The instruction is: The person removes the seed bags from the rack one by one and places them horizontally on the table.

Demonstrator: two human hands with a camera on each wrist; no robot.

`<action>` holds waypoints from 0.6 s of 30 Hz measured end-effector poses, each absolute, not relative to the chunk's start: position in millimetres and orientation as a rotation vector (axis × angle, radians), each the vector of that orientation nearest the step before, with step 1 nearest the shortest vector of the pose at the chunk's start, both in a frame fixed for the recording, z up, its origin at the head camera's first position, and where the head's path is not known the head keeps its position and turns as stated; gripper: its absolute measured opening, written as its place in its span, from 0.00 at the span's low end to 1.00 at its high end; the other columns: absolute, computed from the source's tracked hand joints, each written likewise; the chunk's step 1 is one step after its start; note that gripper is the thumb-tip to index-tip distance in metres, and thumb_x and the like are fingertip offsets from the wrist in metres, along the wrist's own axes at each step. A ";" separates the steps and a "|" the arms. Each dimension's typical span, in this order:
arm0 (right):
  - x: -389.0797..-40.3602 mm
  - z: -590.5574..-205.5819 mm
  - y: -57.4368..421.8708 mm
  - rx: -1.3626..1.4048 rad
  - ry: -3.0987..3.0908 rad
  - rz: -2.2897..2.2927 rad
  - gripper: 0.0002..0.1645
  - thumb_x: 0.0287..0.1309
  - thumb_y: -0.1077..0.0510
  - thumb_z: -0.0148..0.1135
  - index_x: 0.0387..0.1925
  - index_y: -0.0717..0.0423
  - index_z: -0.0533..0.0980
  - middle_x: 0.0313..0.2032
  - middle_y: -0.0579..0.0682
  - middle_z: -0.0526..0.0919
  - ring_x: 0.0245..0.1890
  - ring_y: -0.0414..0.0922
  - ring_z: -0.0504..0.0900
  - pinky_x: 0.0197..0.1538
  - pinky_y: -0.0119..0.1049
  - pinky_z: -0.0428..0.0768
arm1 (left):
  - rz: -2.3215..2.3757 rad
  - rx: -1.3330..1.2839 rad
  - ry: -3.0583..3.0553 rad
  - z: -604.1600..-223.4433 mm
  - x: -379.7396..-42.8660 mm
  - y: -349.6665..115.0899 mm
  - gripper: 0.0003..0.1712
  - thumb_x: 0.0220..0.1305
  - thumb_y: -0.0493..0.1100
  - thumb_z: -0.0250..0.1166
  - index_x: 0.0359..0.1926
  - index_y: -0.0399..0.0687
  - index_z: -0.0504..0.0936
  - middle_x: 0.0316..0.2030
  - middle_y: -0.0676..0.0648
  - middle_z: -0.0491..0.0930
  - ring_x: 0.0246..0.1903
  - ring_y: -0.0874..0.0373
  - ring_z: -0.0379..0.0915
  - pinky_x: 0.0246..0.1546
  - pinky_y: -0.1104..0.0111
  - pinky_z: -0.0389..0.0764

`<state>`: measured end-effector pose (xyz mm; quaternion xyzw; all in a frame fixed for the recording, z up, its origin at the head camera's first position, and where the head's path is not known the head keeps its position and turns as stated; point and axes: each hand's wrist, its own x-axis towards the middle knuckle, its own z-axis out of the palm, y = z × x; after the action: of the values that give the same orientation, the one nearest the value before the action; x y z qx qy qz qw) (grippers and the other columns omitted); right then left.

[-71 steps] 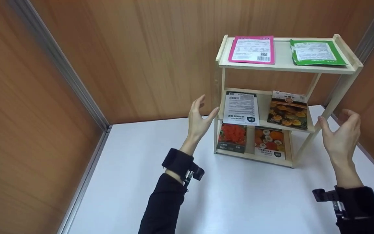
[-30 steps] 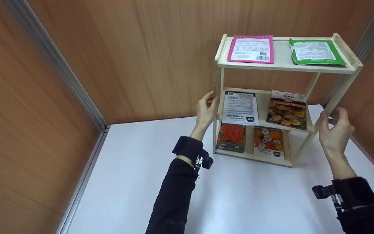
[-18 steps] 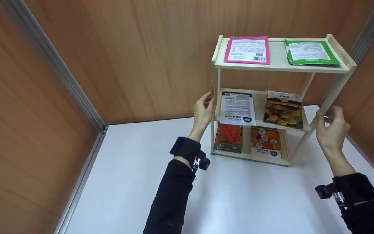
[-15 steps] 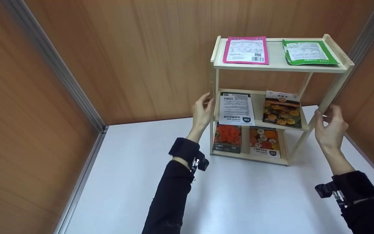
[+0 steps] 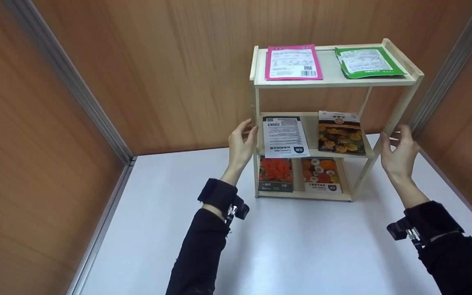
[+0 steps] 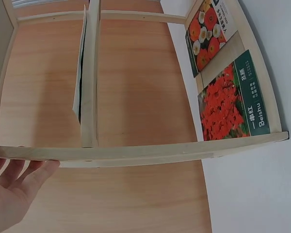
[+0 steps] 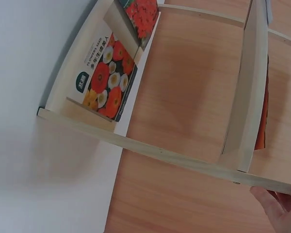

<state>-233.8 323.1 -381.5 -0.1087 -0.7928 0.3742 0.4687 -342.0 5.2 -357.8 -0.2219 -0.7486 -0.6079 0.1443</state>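
A pale wooden three-tier shelf (image 5: pixel 297 196) stands on the white table with flower seed packets on every tier. My left hand (image 5: pixel 241 147) holds its left side post at middle-tier height, with fingers (image 6: pixel 38 175) against the post in the left wrist view. On the opposite side my right hand (image 5: pixel 400 156) holds the right post, thumb toward the front. A pink packet (image 5: pixel 293 63) and a green packet (image 5: pixel 368 61) lie on top. The middle tier bears a white-backed packet (image 5: pixel 285 137) and an orange-flower packet (image 5: pixel 339 133). Below are a red-flower packet (image 5: pixel 275 173) and a mixed-flower packet (image 5: pixel 321 174).
The white table (image 5: pixel 170 196) runs in front of the shelf and to both sides. A wood-grain back wall (image 5: pixel 187 73) rises close behind it. Side panels with grey metal corner strips (image 5: pixel 78 86) bound the left and right.
Both hands have come in from beside the shelf to its side posts. The shelf has moved left and turned slightly, with its packets still on it.
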 end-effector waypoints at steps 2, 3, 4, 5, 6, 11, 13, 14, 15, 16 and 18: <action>-234.7 -381.9 323.7 -0.255 -1.941 0.916 0.13 0.54 0.68 0.53 0.42 0.72 0.69 0.37 0.62 0.78 0.31 0.29 0.72 0.36 0.18 0.71 | -1.748 -0.646 -2.157 -357.7 -342.1 4.9 0.18 0.62 0.35 0.54 0.51 0.30 0.71 0.42 0.37 0.76 0.42 0.50 0.73 0.43 0.68 0.74; -235.0 -382.1 323.5 -0.260 -1.945 0.911 0.13 0.54 0.67 0.53 0.42 0.72 0.69 0.36 0.61 0.78 0.31 0.31 0.74 0.35 0.18 0.71 | -1.743 -0.649 -2.158 -357.7 -342.2 4.7 0.18 0.62 0.35 0.54 0.51 0.30 0.71 0.42 0.37 0.76 0.42 0.50 0.73 0.43 0.68 0.74; -234.9 -382.2 323.6 -0.261 -1.953 0.908 0.13 0.54 0.67 0.53 0.42 0.72 0.68 0.36 0.61 0.78 0.32 0.35 0.75 0.35 0.18 0.71 | -1.739 -0.654 -2.158 -357.9 -341.7 4.5 0.18 0.62 0.35 0.54 0.51 0.30 0.71 0.42 0.37 0.76 0.42 0.50 0.73 0.43 0.68 0.74; -234.8 -382.5 323.8 -0.259 -1.960 0.904 0.13 0.55 0.67 0.53 0.42 0.72 0.68 0.36 0.61 0.78 0.32 0.39 0.77 0.35 0.18 0.72 | -1.735 -0.658 -2.159 -358.1 -341.5 4.3 0.18 0.62 0.35 0.54 0.51 0.30 0.70 0.42 0.37 0.76 0.42 0.50 0.73 0.43 0.68 0.74; -234.8 -382.5 323.8 -0.256 -1.965 0.904 0.13 0.55 0.67 0.53 0.42 0.72 0.68 0.36 0.61 0.78 0.33 0.44 0.78 0.36 0.18 0.72 | -1.731 -0.663 -2.160 -358.4 -341.4 4.2 0.18 0.62 0.36 0.54 0.51 0.30 0.70 0.42 0.36 0.76 0.42 0.50 0.73 0.43 0.68 0.74; -235.3 -382.9 323.8 -0.235 -1.963 0.928 0.14 0.55 0.68 0.52 0.44 0.72 0.67 0.36 0.62 0.78 0.35 0.54 0.78 0.36 0.19 0.72 | -1.723 -0.672 -2.161 -358.8 -341.5 3.2 0.18 0.62 0.36 0.54 0.52 0.30 0.70 0.42 0.36 0.76 0.43 0.50 0.73 0.44 0.67 0.74; -235.6 -382.9 323.5 -0.239 -1.957 0.940 0.14 0.55 0.68 0.51 0.44 0.71 0.67 0.36 0.62 0.78 0.35 0.53 0.78 0.36 0.19 0.71 | -1.727 -0.670 -2.157 -358.9 -342.0 2.8 0.18 0.62 0.36 0.54 0.52 0.30 0.70 0.42 0.37 0.76 0.42 0.50 0.73 0.44 0.66 0.74; -235.6 -383.0 323.4 -0.242 -1.954 0.942 0.15 0.55 0.68 0.51 0.45 0.71 0.68 0.36 0.63 0.78 0.35 0.53 0.78 0.36 0.19 0.71 | -1.728 -0.673 -2.156 -359.3 -342.6 2.7 0.18 0.62 0.36 0.54 0.52 0.30 0.70 0.42 0.36 0.76 0.42 0.50 0.73 0.44 0.65 0.74; -235.7 -383.1 323.3 -0.248 -1.955 0.941 0.15 0.55 0.68 0.51 0.45 0.71 0.68 0.36 0.63 0.78 0.34 0.53 0.79 0.36 0.19 0.71 | -1.729 -0.676 -2.156 -359.5 -343.1 2.7 0.18 0.62 0.36 0.54 0.52 0.30 0.70 0.42 0.37 0.76 0.42 0.50 0.73 0.45 0.65 0.74; -235.7 -383.1 323.3 -0.253 -1.955 0.941 0.15 0.55 0.68 0.52 0.45 0.70 0.68 0.36 0.63 0.78 0.34 0.53 0.79 0.36 0.18 0.70 | -1.727 -0.676 -2.157 -359.5 -343.3 2.6 0.19 0.62 0.36 0.54 0.52 0.30 0.70 0.42 0.37 0.76 0.42 0.50 0.73 0.44 0.65 0.74; -235.9 -383.4 323.5 -0.264 -1.956 0.940 0.15 0.55 0.68 0.52 0.45 0.69 0.68 0.36 0.63 0.78 0.34 0.52 0.79 0.36 0.19 0.70 | -1.719 -0.680 -2.159 -359.9 -343.9 2.7 0.18 0.62 0.36 0.54 0.52 0.30 0.70 0.42 0.37 0.76 0.42 0.50 0.73 0.44 0.65 0.74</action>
<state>-235.9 323.5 -383.4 -0.1071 -0.7946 0.3817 0.4599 -343.9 2.7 -359.9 -0.2364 -0.7511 -0.5981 0.1491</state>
